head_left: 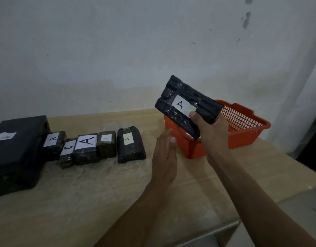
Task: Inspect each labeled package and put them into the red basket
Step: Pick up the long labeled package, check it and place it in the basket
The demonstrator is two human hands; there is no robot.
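**One package held above the red basket, six more waiting on the table**

Head view. On the left part of the table lie six black wrapped packages in a row. The big flat package is at the far left, with a white label that I cannot read. Next to it come a small package marked A, a smaller one marked C, a package with a large A, a small package with an unreadable label, and a dark package marked A at the right end of the row. Several of them touch each other. The left hand is between this row and the red basket, above the table, with fingers straight and close together, holding nothing.

The table is of light wood colour and stands against a pale wall with some dark spots at the upper right.

The right hand grips the held package at its lower right end, the thumb pressing on the front beside the white label A. The package is in the air, over the near left corner of the basket and partly hiding its rim. It is tilted: the long axis goes from upper left to lower right, and the label side faces the camera.
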